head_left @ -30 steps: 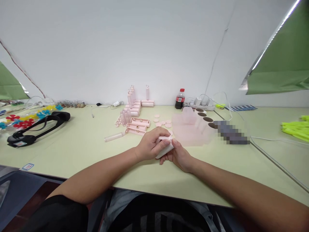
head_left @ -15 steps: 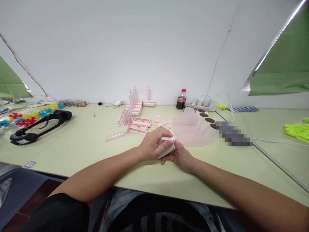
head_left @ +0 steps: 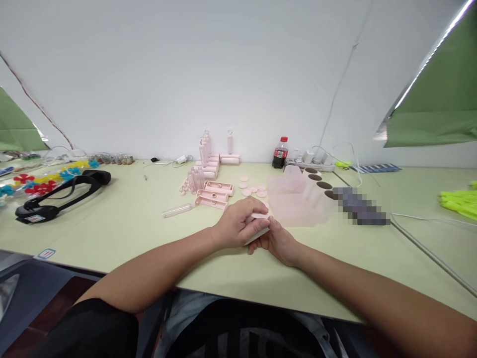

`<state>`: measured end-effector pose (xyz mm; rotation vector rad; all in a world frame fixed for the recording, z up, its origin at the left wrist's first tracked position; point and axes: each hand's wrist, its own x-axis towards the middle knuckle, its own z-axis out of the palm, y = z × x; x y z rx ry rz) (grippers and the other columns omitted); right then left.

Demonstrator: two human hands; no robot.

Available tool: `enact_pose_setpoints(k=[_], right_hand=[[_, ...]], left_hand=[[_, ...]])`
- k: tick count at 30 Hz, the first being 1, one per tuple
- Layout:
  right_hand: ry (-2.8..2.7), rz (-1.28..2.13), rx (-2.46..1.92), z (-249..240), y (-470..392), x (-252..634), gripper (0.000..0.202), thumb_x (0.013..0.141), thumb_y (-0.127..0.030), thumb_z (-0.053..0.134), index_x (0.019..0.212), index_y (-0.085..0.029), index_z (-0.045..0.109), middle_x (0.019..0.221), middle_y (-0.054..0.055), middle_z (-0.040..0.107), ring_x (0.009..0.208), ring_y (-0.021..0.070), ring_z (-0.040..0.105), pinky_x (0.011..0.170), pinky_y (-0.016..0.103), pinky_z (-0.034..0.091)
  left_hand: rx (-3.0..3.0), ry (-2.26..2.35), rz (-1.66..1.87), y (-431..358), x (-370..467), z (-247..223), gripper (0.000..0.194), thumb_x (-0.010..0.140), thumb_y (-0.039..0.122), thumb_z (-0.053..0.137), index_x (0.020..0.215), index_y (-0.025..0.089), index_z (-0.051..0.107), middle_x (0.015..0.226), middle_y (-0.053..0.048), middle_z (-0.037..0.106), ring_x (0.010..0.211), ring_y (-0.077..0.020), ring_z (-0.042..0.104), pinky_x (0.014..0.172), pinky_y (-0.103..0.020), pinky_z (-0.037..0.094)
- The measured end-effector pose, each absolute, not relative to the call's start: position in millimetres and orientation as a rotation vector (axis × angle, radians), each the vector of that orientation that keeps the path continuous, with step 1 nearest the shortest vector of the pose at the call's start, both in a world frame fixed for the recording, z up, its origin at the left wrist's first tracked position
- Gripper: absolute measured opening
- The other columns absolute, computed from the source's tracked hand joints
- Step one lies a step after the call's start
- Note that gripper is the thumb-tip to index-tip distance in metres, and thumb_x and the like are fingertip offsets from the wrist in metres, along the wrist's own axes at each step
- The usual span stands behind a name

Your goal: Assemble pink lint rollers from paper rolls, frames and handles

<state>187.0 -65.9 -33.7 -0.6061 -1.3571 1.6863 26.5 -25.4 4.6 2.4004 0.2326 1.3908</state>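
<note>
A pale pink plastic case (head_left: 258,236) is held low over the table between both hands, mostly covered by fingers. My left hand (head_left: 236,223) wraps over it from the left, thumb along its near side. From the right, my right hand (head_left: 282,242) grips its end with the thumb on top and curled fingers underneath. Beyond my left hand lie several open pink case halves (head_left: 212,200) with a ring-shaped hole in each. A clear tube (head_left: 178,211) lies to their left, and several clear tubes (head_left: 196,180) stand behind. Flat pink discs (head_left: 246,192) are scattered beyond the hands.
Pink cases with upright tubes (head_left: 230,158) stand by the wall. Right of the hands is a translucent pink sheet (head_left: 283,199) beside dark round pieces (head_left: 323,185). Also around are a cola bottle (head_left: 280,153), a power strip (head_left: 316,167) and a black headset (head_left: 40,211).
The pink case has tilted slightly in my hands, and my left thumb has shifted a little to the right along it. Everything else stays put.
</note>
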Motion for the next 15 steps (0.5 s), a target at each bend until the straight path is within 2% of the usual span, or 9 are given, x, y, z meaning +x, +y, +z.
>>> enact_pose_setpoints(k=[10, 15], right_hand=[[-1.357, 1.695, -0.600, -33.6, -65.6, 187.5, 0.072, 0.081, -0.081, 0.048, 0.094, -0.014, 0.070, 0.091, 0.011, 0.067, 0.079, 0.0191, 0.063, 0.067, 0.032, 0.058], [-1.366, 1.686, -0.594, -33.5, -65.2, 187.8, 0.070, 0.081, -0.080, 0.049, 0.098, -0.015, 0.069, 0.090, 0.010, 0.067, 0.080, 0.0188, 0.063, 0.067, 0.032, 0.059]], left_hand=[[2.410, 0.215, 1.410, -24.2, 26.4, 3.7, 0.018, 0.093, 0.032, 0.057, 0.104, 0.019, 0.060, 0.097, -0.008, 0.068, 0.092, -0.0194, 0.066, 0.081, -0.034, 0.055], [2.360, 0.369, 1.353, -26.2, 23.2, 0.5, 0.030, 0.091, 0.037, 0.060, 0.116, 0.021, 0.055, 0.101, -0.006, 0.069, 0.085, -0.0178, 0.067, 0.074, -0.031, 0.054]])
